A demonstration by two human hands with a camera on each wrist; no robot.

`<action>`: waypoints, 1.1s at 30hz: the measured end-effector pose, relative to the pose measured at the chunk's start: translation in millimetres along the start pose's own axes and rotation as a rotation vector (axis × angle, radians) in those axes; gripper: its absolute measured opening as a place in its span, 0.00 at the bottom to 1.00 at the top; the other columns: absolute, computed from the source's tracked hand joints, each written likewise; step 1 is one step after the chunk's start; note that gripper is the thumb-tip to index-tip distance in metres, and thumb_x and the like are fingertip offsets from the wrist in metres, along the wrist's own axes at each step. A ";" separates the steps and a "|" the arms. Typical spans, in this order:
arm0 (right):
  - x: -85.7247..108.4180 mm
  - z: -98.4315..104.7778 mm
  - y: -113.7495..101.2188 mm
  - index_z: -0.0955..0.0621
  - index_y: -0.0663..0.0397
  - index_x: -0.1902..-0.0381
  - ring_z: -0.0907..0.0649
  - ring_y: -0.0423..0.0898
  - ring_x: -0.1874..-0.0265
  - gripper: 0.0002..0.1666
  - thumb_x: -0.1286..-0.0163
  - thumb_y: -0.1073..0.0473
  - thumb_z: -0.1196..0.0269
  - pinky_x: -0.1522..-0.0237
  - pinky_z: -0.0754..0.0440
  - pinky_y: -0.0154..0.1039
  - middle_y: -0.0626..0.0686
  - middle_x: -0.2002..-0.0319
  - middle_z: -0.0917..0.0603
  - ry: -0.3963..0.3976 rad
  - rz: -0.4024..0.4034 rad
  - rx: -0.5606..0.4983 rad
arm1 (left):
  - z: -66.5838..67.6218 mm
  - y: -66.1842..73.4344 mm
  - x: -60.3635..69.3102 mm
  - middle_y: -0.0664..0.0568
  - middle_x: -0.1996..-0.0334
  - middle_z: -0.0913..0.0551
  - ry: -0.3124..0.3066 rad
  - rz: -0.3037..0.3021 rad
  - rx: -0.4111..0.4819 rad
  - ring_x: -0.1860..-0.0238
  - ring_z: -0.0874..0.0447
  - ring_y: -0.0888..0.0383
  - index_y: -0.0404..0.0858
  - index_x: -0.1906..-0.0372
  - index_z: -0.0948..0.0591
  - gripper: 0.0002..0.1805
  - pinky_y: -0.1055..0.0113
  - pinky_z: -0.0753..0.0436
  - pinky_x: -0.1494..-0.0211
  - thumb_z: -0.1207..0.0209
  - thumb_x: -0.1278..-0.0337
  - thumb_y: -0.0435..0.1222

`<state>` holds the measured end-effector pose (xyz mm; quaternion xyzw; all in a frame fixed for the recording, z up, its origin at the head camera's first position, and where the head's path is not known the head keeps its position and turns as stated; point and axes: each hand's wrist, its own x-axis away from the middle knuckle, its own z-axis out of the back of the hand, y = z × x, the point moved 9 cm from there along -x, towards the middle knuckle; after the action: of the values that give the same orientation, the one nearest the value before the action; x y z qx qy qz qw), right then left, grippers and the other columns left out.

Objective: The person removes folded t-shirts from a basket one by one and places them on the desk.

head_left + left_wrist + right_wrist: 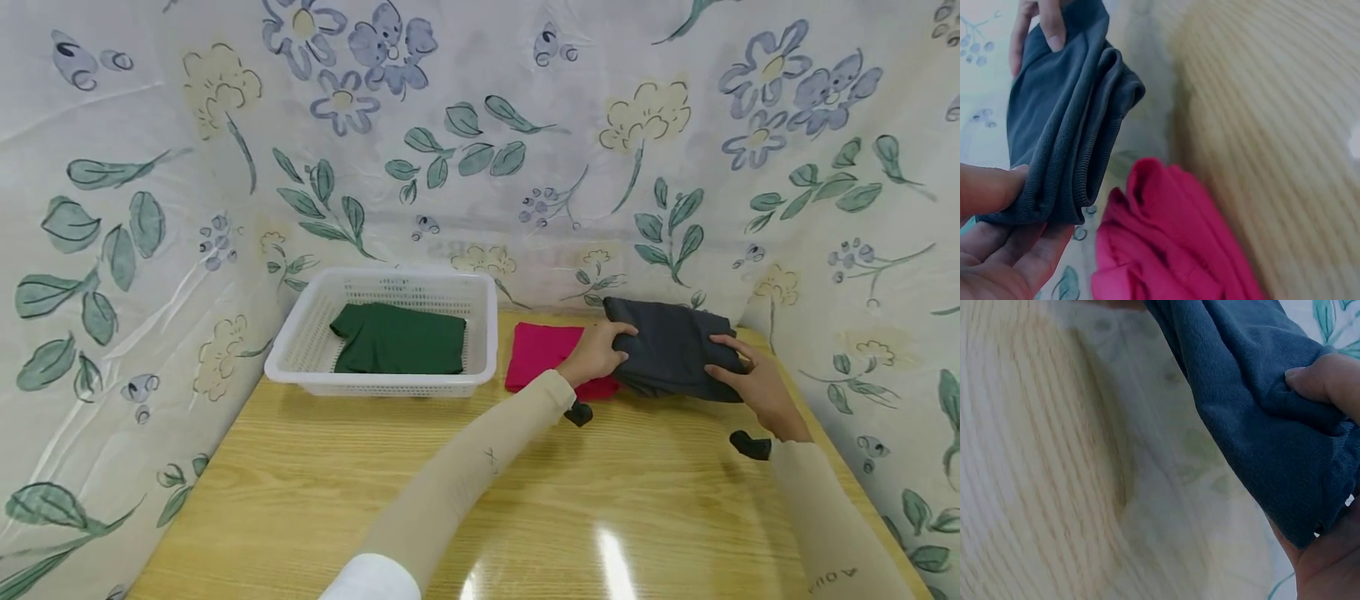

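Observation:
A folded dark grey garment (671, 346), with ribbed edges showing in the left wrist view, is held between both hands at the right of the table. My left hand (596, 354) grips its left end, thumb on one face and fingers on the other (1016, 262). At the opposite end my right hand (761, 387) pinches the cloth, its thumb pressing a dent into it (1329, 387). Beside and partly behind the left hand lies a folded pink-red cloth (540, 354), which the left wrist view shows as a layered bundle (1172, 237).
To the left stands a white perforated plastic basket (300, 367) with a folded dark green garment (405, 340) in it. Everything rests on a wooden table (525, 500). A flower-patterned sheet (480, 150) hangs behind and along both sides.

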<state>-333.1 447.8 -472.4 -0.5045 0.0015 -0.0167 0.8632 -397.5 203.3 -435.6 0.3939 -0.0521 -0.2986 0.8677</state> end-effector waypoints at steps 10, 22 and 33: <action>2.3 13.7 17.1 0.33 0.39 0.21 0.34 0.71 0.29 0.40 0.27 0.45 0.33 0.57 0.26 0.24 0.70 0.21 0.47 0.058 -0.010 0.099 | -20.7 0.1 -5.2 0.48 0.34 0.21 -0.039 0.029 0.079 0.31 0.26 0.53 0.41 0.33 0.19 0.25 0.68 0.25 0.35 0.36 0.34 0.27; -3.5 8.9 24.4 0.30 0.49 0.23 0.42 0.76 0.27 0.38 0.27 0.51 0.31 0.35 0.33 0.70 0.67 0.20 0.49 0.073 -0.030 0.129 | -38.9 -13.2 -11.2 0.48 0.33 0.21 -0.072 0.059 0.025 0.30 0.28 0.52 0.40 0.33 0.19 0.25 0.66 0.25 0.33 0.35 0.34 0.28; -7.5 6.8 28.1 0.31 0.53 0.23 0.45 0.77 0.26 0.37 0.27 0.59 0.32 0.33 0.38 0.72 0.68 0.20 0.48 0.070 -0.056 0.162 | -47.7 -18.6 -16.7 0.48 0.33 0.21 -0.103 0.083 -0.007 0.30 0.27 0.53 0.38 0.35 0.18 0.23 0.68 0.21 0.39 0.36 0.33 0.27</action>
<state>-339.6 467.7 -493.6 -0.4320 0.0161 -0.0584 0.8999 -404.4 234.2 -479.2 0.3725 -0.1118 -0.2825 0.8769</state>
